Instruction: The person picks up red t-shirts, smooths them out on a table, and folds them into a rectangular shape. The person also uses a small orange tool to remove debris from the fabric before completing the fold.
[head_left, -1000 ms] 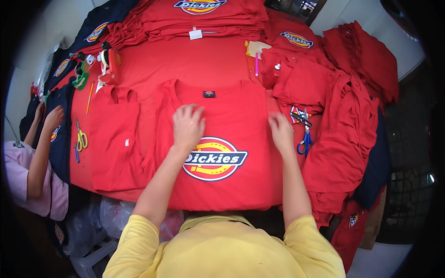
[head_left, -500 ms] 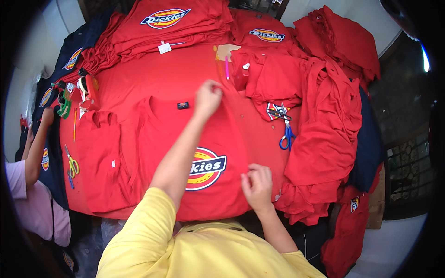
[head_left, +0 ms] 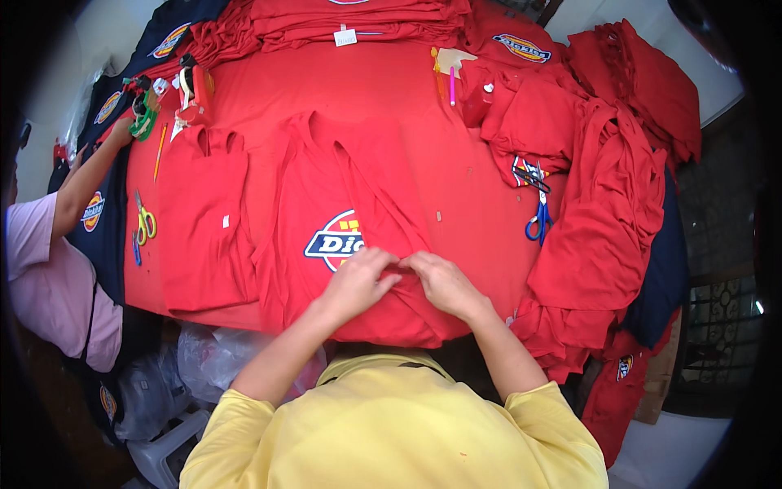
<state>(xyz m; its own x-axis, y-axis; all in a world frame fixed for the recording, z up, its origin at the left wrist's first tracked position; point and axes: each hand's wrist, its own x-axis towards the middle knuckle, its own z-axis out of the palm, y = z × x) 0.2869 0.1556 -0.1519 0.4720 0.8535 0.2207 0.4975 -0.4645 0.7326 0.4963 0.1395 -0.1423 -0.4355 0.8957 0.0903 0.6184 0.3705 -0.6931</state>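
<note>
Grips of left hand (head_left: 357,285) and right hand (head_left: 444,284) curl part-closed at the shirt (head_left: 346,200)'s folded flap (head_left: 391,191); whether they pinch cloth, I cannot tell. It lies on the worktop (head_left: 350,81); squaring the flap before smoothing should avoid creases.

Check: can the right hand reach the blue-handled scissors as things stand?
Probably yes: mostly red tabletop lies between the right hand and the blue-handled scissors, though that hand is busy at the red shirt.
</note>
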